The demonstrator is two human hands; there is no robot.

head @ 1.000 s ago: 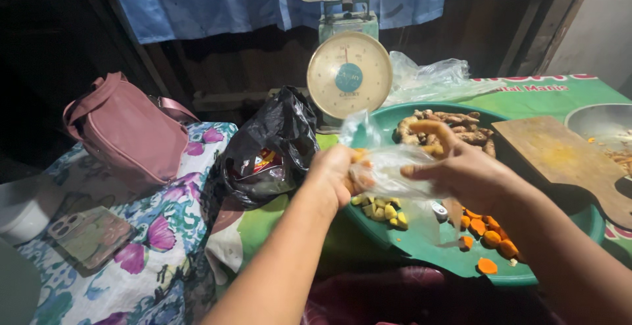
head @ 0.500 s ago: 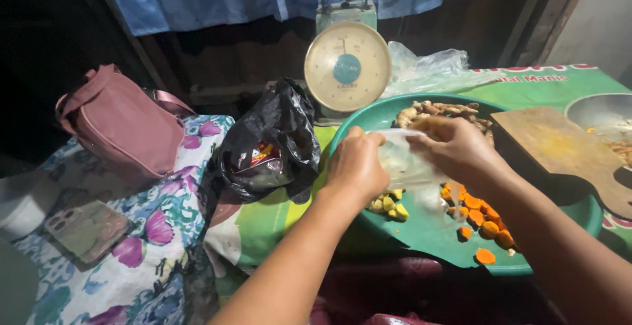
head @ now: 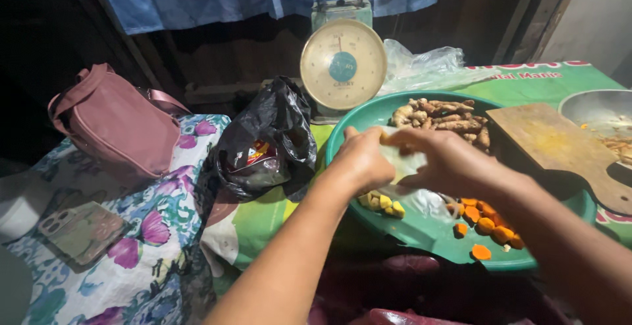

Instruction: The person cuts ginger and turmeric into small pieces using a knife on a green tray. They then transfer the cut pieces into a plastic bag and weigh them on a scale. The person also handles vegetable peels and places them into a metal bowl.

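Gripping a small clear plastic bag [head: 405,160] from both sides, the left hand [head: 362,160] and the right hand [head: 447,164] meet over the middle of a round green tray [head: 428,233]. The left hand's fingers are curled together and pinched on the bag's left edge; the right hand's fingers are folded over its right side, clamped on the film. The bag hangs just above the tray, its lower part sagging down toward the tray floor between the two wrists. Below the left hand lie small yellow pieces [head: 382,203], and to the near right of the bag sit orange slices [head: 487,223], one lying apart close to the near rim. At the far side of the tray is a heap of pale brown roots [head: 441,114]. A wooden cutting board [head: 559,147] rests over the tray's right edge, with a metal bowl [head: 592,111] beyond it. Far behind the tray stands a dial weighing scale [head: 342,62], with crumpled clear plastic [head: 421,65] to its right. Left of the tray sits a black plastic bag [head: 270,141], farther left a pink handbag [head: 115,124], and a phone [head: 79,229] lies on the flowered cloth [head: 151,259] at the near left.
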